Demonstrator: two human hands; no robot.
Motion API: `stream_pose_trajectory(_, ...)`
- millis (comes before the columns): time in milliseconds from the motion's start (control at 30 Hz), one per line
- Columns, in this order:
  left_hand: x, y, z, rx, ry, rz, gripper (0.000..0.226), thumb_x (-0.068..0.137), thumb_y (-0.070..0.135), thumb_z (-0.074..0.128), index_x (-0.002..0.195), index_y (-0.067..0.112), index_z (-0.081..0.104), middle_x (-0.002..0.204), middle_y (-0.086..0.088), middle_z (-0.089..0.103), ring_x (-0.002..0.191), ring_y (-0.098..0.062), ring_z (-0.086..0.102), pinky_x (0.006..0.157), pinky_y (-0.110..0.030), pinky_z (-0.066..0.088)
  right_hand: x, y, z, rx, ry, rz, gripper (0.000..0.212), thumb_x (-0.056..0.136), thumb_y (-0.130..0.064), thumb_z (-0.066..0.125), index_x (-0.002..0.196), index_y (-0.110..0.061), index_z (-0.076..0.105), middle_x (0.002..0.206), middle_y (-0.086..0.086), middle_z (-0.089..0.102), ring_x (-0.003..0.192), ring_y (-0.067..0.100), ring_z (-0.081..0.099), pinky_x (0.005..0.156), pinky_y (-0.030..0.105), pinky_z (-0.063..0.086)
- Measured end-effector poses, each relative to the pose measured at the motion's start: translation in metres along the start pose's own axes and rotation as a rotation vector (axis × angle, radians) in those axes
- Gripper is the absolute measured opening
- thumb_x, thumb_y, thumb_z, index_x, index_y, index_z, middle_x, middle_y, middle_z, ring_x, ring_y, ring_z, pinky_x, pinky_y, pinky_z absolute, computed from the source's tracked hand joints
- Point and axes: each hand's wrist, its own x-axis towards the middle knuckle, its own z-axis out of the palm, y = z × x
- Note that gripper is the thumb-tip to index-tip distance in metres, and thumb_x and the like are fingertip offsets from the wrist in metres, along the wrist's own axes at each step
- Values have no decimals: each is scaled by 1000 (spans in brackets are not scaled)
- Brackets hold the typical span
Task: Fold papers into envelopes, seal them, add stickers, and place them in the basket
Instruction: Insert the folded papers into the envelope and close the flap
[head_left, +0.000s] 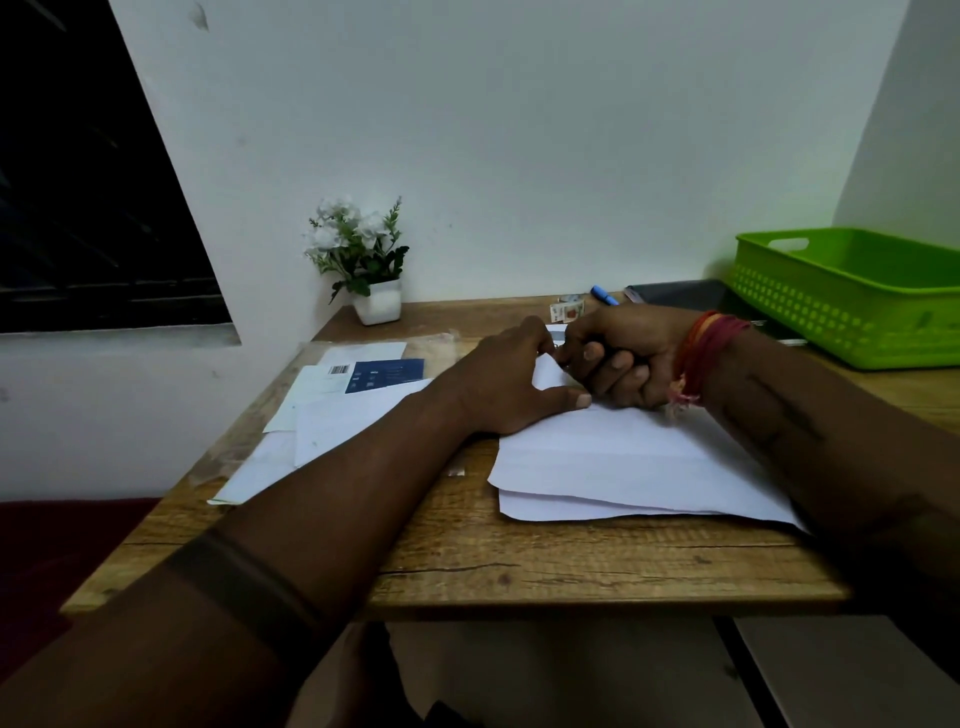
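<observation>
Wooden desk against a pale wall, dark window at 9 o'clock, potted flowers at 11, green basket at 2. Centre: white papers; left hand flat on them, right hand curled, pinching the folded edge. Loose sheets at 9.

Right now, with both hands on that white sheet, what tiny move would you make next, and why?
Probably press the crease flat. The left hand rests on the white paper with thumb stretched out, the right hand is curled at its far folded corner, and the green basket waits at the right, so folding looks unfinished.
</observation>
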Motion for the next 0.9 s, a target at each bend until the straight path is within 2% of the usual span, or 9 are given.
stream_pose_trajectory(233, 0, 1, 0, -8, 1, 0, 60, 77, 62, 76, 113, 21, 51, 113, 1, 61, 101, -17, 56, 87, -40, 49, -6, 1, -3, -73, -72, 40, 47, 94, -20, 39, 46, -17, 36, 38, -5, 27, 27, 5, 20, 29, 12, 11)
stream_pose_trajectory(300, 1, 2, 2, -2, 0, 5, 60, 77, 64, 75, 113, 22, 50, 114, 2, 61, 102, -18, 56, 85, -39, 48, -7, 0, -3, -250, 90, -20, 39, 95, -23, 46, 57, -13, 48, 44, 0, 36, 30, 8, 23, 33, 12, 15)
stream_pose_trajectory(400, 2, 2, 5, -7, 0, 6, 62, 76, 67, 74, 114, 24, 50, 115, 3, 60, 105, -19, 55, 89, -40, 48, -6, -1, -4, -554, 465, -165, 20, 97, -21, 55, 99, -7, 68, 79, 10, 67, 47, 20, 50, 45, 22, 42)
stream_pose_trajectory(467, 3, 0, 6, -10, -3, -4, 63, 76, 67, 74, 115, 23, 50, 116, 2, 60, 107, -19, 54, 91, -41, 48, -2, -2, -6, -663, 531, -253, 25, 96, -21, 61, 108, 0, 68, 99, 19, 71, 67, 28, 62, 60, 30, 54)
stream_pose_trajectory(567, 4, -1, 7, -17, 1, -10, 64, 75, 69, 74, 115, 25, 51, 118, 3, 61, 109, -18, 55, 92, -42, 49, -3, -1, 0, -873, 541, -266, 26, 94, -24, 62, 107, -4, 71, 104, 13, 71, 85, 23, 64, 72, 22, 52)
stream_pose_trajectory(633, 5, -1, 8, -19, 5, -5, 65, 74, 69, 74, 116, 25, 51, 118, 3, 61, 108, -18, 55, 92, -43, 49, -3, -3, 5, -954, 588, -257, 27, 92, -27, 61, 111, -10, 71, 113, 10, 69, 95, 20, 63, 85, 28, 50)
stream_pose_trajectory(733, 5, 0, 9, -20, -6, -10, 67, 73, 71, 73, 117, 25, 51, 119, 4, 60, 108, -19, 55, 92, -44, 50, -6, -3, 13, -1023, 614, -233, 31, 95, -29, 55, 105, -5, 73, 102, 11, 72, 68, 0, 58, 79, 20, 28)
stream_pose_trajectory(800, 5, 2, 9, 16, 23, -22, 68, 72, 77, 67, 116, 28, 53, 120, 5, 62, 111, -19, 54, 93, -44, 48, -7, -3, 12, -981, 636, -256, 32, 96, -30, 57, 105, -4, 73, 95, 9, 69, 69, 4, 56, 74, 20, 33)
stream_pose_trajectory(900, 8, 0, 10, 58, 151, -48, 52, 84, 75, 54, 108, 29, 59, 117, 6, 65, 114, -20, 55, 95, -43, 43, -6, -2, 9, -1026, 607, -283, 25, 95, -25, 58, 108, -10, 74, 108, 8, 70, 102, 22, 63, 91, 31, 48)
